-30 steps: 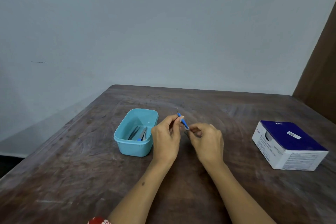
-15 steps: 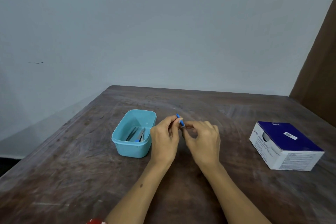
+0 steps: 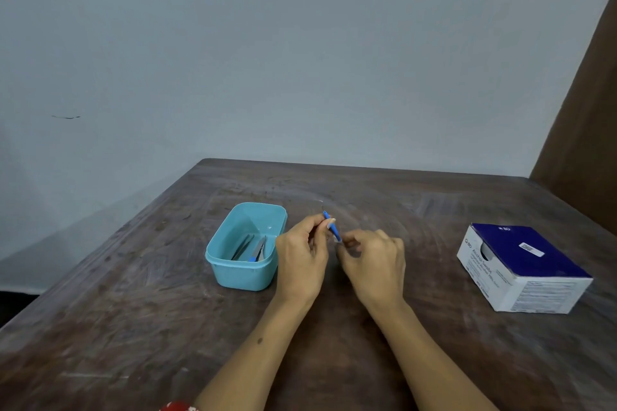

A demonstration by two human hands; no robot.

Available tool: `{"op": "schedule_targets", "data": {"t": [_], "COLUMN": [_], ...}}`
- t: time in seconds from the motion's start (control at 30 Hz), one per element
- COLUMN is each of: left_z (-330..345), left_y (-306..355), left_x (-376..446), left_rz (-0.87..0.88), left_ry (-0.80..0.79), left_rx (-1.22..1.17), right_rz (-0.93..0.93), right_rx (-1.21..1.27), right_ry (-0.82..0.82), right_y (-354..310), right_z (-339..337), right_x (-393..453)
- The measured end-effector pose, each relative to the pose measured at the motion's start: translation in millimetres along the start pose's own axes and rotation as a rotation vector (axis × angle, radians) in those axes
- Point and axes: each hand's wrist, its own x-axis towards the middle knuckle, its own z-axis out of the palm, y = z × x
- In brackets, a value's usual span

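**Pinched at both ends**

Gripped mid-handle by left hand (image 3: 300, 257), lower end nipped by curled right hand (image 3: 374, 264): one slim blue tool (image 3: 332, 227), tilted, fine wire tip up, just above tabletop (image 3: 133, 327). Just left, one teal tub (image 3: 245, 274) holding a few metal instruments (image 3: 253, 248). Well right, one blue-and-white swab box (image 3: 521, 267).
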Motion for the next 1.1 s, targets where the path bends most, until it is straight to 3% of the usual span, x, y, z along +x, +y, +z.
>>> {"op": "schedule_targets", "data": {"t": [0.13,0.3,0.43,0.57,0.73,0.9,1.1], "left_z": [-1.6,0.1,-1.9,-1.9,-1.2,-0.1,-1.9], "left_y": [2.5,-3.1,-0.7,-1.5,-0.5,-1.3,1.7], "left_x": [0.9,2.2,1.0,1.4,1.9,1.3,1.5], "left_rz": [0.021,-0.018,-0.003,-0.001,-0.009,-0.010,0.006], "left_ry": [0.016,0.006,0.007,0.007,0.013,0.006,0.009], "left_rx": [0.004,-0.004,0.004,-0.001,-0.001,-0.013,-0.008], "right_rz": [-0.067,0.032,-0.067,0.003,-0.078,0.031,-0.058], "right_rx": [0.043,0.000,0.034,-0.018,-0.024,-0.082,-0.052], "right_ry": [0.041,-0.020,0.041,0.008,0.061,-0.040,0.028], "right_y": [-3.3,-0.6,-3.7,-2.2,-6.1,-5.0,-8.2], "right_z": [-1.5,1.3,-1.8,1.1,-1.3,-1.8,-1.9], "right_x": [0.7,0.0,-0.2,-0.6,-0.7,-0.6,-0.6]}}
